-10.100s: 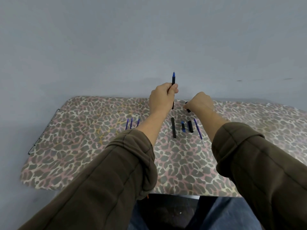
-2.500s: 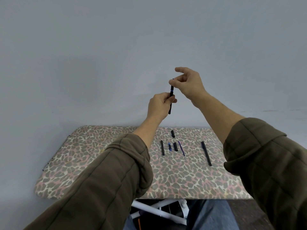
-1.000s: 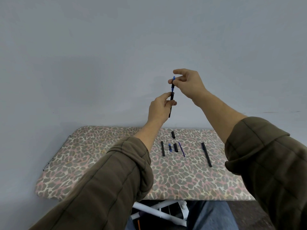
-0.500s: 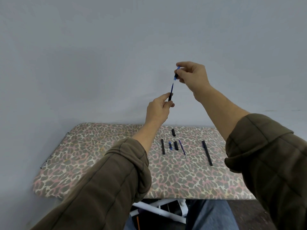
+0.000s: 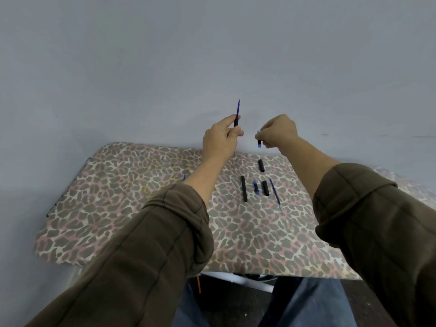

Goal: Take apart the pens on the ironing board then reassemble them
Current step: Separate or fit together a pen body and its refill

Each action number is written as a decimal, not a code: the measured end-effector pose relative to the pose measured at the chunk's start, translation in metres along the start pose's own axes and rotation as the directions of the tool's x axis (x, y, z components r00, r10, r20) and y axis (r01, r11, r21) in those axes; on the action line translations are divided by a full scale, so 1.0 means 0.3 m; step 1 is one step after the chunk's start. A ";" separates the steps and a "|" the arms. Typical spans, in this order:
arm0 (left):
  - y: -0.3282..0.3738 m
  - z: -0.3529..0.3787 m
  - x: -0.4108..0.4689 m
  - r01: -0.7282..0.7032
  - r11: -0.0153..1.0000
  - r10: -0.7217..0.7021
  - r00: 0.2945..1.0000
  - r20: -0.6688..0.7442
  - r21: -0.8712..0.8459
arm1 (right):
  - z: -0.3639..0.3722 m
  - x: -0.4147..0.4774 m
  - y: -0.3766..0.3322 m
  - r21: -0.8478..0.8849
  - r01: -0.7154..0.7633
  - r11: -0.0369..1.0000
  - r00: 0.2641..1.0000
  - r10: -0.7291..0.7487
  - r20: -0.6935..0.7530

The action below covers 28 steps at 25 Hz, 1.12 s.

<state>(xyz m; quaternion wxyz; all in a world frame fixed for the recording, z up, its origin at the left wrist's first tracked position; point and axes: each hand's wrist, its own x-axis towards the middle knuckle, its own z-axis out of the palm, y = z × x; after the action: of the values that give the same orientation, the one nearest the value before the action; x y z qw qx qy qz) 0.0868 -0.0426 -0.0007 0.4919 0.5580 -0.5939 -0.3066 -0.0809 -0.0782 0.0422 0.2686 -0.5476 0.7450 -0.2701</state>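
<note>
Pen barrel (image 5: pixel 236 123) with blue refill (image 5: pixel 238 109) poking up sits gripped in my left hand (image 5: pixel 221 138) above the ironing board (image 5: pixel 118 197). My right hand (image 5: pixel 278 132) pinches a blue-tipped piece (image 5: pixel 258 139); loose pen parts (image 5: pixel 244 188) lie on the board

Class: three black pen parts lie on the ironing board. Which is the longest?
The black barrel at the row's left end. The short black piece in that row and the far black piece behind it are much shorter.

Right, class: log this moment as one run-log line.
left hand: grips pen barrel, refill protruding upward | right hand: pinches detached tip piece | ironing board: loose parts
</note>
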 end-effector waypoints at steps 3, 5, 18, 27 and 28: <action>-0.067 0.013 0.019 0.029 1.000 -0.029 0.999 0.021 -0.004 | 0.099 0.045 0.056 -0.210 -0.035 0.977 0.998 0.046 0.047; -0.111 0.022 0.024 0.048 0.999 -0.047 0.998 0.034 -0.012 | 0.152 0.062 0.088 -0.334 -0.034 0.942 0.998 0.052 0.045; -0.220 0.050 0.035 0.078 0.996 -0.080 0.996 0.041 0.051 | 0.290 0.124 0.170 -0.451 -0.032 0.892 0.996 0.065 0.057; -0.197 0.049 0.027 0.082 0.995 -0.084 0.995 0.049 0.049 | 0.272 0.117 0.168 -0.417 -0.029 0.909 0.998 0.051 0.042; -0.189 0.046 0.025 0.081 0.995 -0.083 0.995 0.050 0.050 | 0.252 0.112 0.160 -0.392 -0.028 0.919 0.998 0.046 0.038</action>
<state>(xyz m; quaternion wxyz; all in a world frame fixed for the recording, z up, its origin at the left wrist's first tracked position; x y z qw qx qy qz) 0.0953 -0.0633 -0.0553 0.4495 0.5854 -0.5904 -0.3266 -0.0690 -0.1064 -0.0485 0.1758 -0.5822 0.7877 -0.0980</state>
